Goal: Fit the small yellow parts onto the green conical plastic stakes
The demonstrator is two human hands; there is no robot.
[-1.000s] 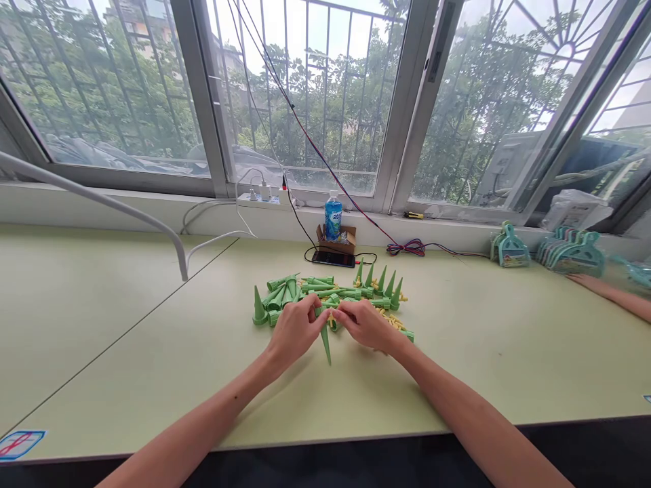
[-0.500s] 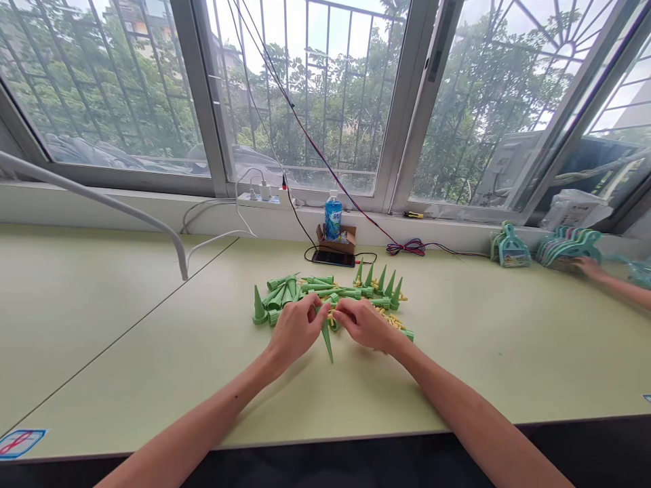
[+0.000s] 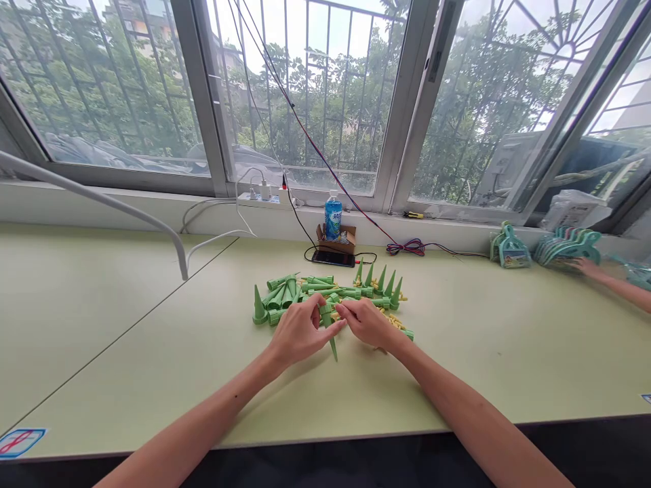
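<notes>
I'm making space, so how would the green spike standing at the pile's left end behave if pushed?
The standing spike would probably stay upright under a light push, its wide end being down. Toppled, its round taper might roll. It looks like light, stiff plastic.

spikes (image 3: 259, 306): green | sticks (image 3: 394, 321): yellow | bottle (image 3: 333, 218): blue, label seemingly white-lettered

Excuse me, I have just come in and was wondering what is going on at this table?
Someone is handling small green plastic pieces. The left hand holds a green spike, its tip pointing down toward the near edge. The right hand is close beside it, at a small yellow part. Behind the hands lie more green pieces and scattered yellow bits, with some spikes standing upright. Off to the right, another person's hand is at the turquoise dustpan-like items.
</notes>
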